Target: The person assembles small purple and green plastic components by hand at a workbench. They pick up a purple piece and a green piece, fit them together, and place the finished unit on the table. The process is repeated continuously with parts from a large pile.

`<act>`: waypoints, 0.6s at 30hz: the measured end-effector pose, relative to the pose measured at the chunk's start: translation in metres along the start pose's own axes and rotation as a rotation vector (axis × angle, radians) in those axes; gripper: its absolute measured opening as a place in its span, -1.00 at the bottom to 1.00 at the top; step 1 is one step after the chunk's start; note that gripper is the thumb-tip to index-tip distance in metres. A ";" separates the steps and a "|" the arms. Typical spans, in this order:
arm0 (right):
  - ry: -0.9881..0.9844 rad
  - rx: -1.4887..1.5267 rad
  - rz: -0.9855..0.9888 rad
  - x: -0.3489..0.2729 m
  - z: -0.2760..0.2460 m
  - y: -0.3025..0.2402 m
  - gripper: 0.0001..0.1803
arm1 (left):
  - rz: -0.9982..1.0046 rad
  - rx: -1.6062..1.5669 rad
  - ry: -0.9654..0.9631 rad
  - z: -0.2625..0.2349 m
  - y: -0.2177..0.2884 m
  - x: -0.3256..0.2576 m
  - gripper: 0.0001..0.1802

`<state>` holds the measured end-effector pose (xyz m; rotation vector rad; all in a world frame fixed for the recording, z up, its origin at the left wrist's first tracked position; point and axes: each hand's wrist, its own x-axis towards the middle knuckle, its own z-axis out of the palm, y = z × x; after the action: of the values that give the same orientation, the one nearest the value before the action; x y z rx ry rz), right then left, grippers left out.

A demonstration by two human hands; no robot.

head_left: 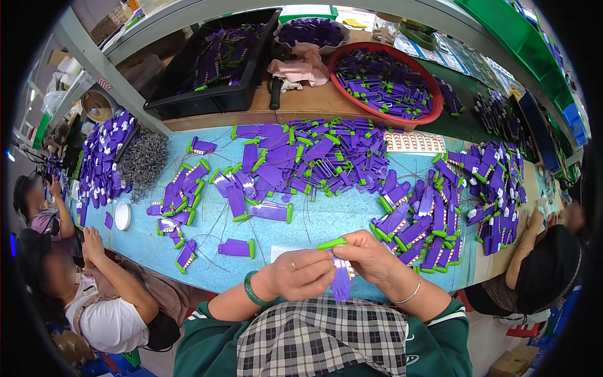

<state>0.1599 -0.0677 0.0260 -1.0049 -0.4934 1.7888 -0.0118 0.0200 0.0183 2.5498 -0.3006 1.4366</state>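
Note:
Close to my body, over the table's near edge, my right hand [370, 256] grips a flat purple plastic wing piece [341, 280] by its green end [332, 243]. The piece hangs with its purple part pointing down toward my apron. Beside it, my left hand [303, 275] is closed in a pinch, its fingertips against the piece's edge; what they pinch is hidden. A white sheet [286, 251] lies partly behind my left hand. Loose wing pieces [237, 248] lie to the left, and striped ones pile up [427, 220] to the right.
A large heap of wing pieces [320, 157] covers the table's far middle, beside a sticker sheet [414, 142]. Behind stand a red basin [433, 94] and a black tray [207, 105]. A white cup [122, 215] and wire pile [143, 160] are left. People sit at both sides.

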 end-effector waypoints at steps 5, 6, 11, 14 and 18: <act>-0.053 -0.033 0.035 -0.013 -0.001 0.010 -0.70 | -0.049 0.033 -0.055 -0.003 0.002 0.002 -0.77; -0.081 -0.080 0.057 -0.018 -0.004 0.011 -0.68 | -0.066 0.038 -0.056 -0.003 0.003 0.001 -0.77; -0.206 -0.328 0.009 -0.038 -0.024 0.004 -0.60 | -0.150 0.034 -0.083 0.001 0.002 -0.001 -0.70; 0.208 -0.722 -0.556 -0.031 -0.018 0.002 -0.85 | -0.555 -0.227 0.043 0.012 0.007 -0.002 -0.83; 0.280 -0.971 -0.725 -0.024 -0.025 0.012 -0.75 | -0.888 -0.518 -0.141 0.017 0.003 0.013 -0.86</act>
<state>0.1779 -0.0971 0.0131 -1.4298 -1.4011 0.6928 0.0078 0.0115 0.0207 1.9359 0.3641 0.7171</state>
